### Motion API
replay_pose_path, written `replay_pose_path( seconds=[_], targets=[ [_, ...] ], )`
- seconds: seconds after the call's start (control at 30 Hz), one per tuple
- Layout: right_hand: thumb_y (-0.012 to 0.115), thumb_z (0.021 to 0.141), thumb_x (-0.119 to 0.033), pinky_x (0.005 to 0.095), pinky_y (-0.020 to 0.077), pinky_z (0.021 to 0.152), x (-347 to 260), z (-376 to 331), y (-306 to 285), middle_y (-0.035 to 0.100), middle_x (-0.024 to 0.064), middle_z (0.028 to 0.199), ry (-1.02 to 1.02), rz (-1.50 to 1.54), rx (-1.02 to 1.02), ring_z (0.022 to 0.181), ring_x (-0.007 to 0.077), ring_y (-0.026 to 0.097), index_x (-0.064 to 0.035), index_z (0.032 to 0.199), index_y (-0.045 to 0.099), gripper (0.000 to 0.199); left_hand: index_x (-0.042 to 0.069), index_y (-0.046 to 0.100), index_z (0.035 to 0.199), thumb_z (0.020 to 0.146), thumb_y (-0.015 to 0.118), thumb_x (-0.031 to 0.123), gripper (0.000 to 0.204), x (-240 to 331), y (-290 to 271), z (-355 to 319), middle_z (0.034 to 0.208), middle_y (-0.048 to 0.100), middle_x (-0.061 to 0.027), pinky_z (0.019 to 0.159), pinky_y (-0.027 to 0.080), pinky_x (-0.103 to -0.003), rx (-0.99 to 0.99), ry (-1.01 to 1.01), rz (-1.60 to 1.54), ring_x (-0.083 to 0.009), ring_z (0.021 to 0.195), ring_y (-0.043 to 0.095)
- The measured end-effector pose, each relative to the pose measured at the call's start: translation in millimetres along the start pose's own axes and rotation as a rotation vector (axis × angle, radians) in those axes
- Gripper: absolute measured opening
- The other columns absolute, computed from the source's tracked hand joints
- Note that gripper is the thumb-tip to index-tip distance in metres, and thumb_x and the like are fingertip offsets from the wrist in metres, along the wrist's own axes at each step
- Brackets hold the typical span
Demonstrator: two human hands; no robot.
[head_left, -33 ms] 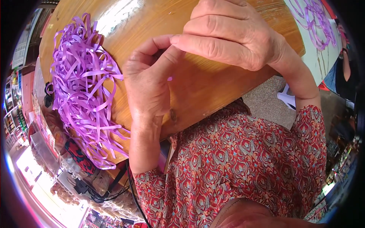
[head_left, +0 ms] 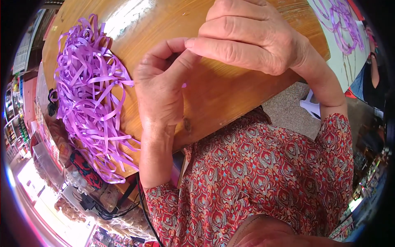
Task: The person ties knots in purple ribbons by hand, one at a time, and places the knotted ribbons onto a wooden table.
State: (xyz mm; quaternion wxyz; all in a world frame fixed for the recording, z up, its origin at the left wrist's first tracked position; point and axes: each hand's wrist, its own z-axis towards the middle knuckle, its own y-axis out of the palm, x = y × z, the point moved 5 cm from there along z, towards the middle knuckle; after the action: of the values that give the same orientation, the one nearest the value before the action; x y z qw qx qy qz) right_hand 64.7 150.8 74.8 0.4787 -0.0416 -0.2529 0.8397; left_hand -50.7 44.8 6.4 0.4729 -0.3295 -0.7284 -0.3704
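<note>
Nothing has visibly shifted — the left hand (head_left: 158,88) and right hand (head_left: 247,39) meet fingertip to fingertip over the wooden desk (head_left: 230,94), pinching a small purple ribbon piece (head_left: 184,85) (mostly hidden), the loose ribbon heap (head_left: 88,94) untouched alongside.

1. the heap of purple ribbon strips (head_left: 88,99) fills the left part of the wooden table (head_left: 230,94) and spills over its near edge.
2. the left hand (head_left: 158,88) and right hand (head_left: 251,39) meet at the fingertips above mid-table, closing that space.
3. bare wood lies open between the heap and the hands, and below the right hand.
</note>
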Motion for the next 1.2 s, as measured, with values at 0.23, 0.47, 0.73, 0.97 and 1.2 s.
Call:
replay_pose_path(
  seconds=[0.23, 0.47, 0.73, 0.97, 1.2],
  targets=[
    [0.069, 0.074, -0.002, 0.0273, 0.0447, 0.059, 9, 7, -10, 0.061, 0.0063, 0.078, 0.502, 0.05, -0.204, 0.069, 0.0174, 0.058, 0.0015, 0.088, 0.066, 0.014, -0.001, 0.063, 0.093, 0.085, 0.066, 0.011, 0.014, 2, 11, 1, 0.082, 0.06, 0.0029, 0.062, 0.038, -0.015, 0.033, 0.058, -0.018, -0.0021, 0.071, 0.049],
    [0.073, 0.073, -0.003, 0.027, 0.0455, 0.06, 18, -9, -1, 0.062, 0.0085, 0.08, 0.922, 0.365, -0.111, 0.069, 0.0208, 0.059, -0.0007, 0.087, 0.066, 0.016, -0.003, 0.06, 0.095, 0.088, 0.06, 0.009, 0.014, 5, 12, 0, 0.072, 0.056, -0.0004, 0.05, 0.036, -0.019, 0.149, 0.228, 0.005, -0.006, 0.057, 0.047],
    [0.071, 0.076, -0.004, 0.0269, 0.0464, 0.061, 8, -24, 7, 0.064, 0.0083, 0.083, 0.5, 0.345, 0.044, 0.072, 0.0163, 0.061, -0.0008, 0.092, 0.067, 0.017, -0.001, 0.059, 0.093, 0.085, 0.062, 0.003, 0.009, 5, 15, -5, 0.081, 0.057, 0.0018, 0.061, 0.038, -0.016, 0.086, 0.301, -0.11, -0.0022, 0.069, 0.047],
    [0.062, 0.085, -0.005, 0.0191, 0.0437, 0.073, -1, -39, 29, 0.059, -0.0015, 0.084, 1.558, 1.355, 0.263, 0.08, 0.0045, 0.053, 0.0007, 0.091, 0.06, 0.008, 0.0, 0.059, 0.094, 0.086, 0.061, 0.001, 0.009, -2, 19, -1, 0.084, 0.058, -0.001, 0.057, 0.037, -0.02, -0.164, 0.254, -0.534, -0.0074, 0.066, 0.047],
    [0.064, 0.081, 0.0, 0.0249, 0.0466, 0.073, 2, -21, 16, 0.062, 0.0049, 0.086, 0.999, 0.57, 0.192, 0.081, 0.0132, 0.059, 0.0002, 0.09, 0.061, 0.01, 0.001, 0.06, 0.093, 0.085, 0.062, 0.002, 0.009, -3, 15, -2, 0.086, 0.058, -0.0011, 0.058, 0.037, -0.021, -0.046, 0.218, -0.525, -0.0081, 0.068, 0.047]
  ],
)
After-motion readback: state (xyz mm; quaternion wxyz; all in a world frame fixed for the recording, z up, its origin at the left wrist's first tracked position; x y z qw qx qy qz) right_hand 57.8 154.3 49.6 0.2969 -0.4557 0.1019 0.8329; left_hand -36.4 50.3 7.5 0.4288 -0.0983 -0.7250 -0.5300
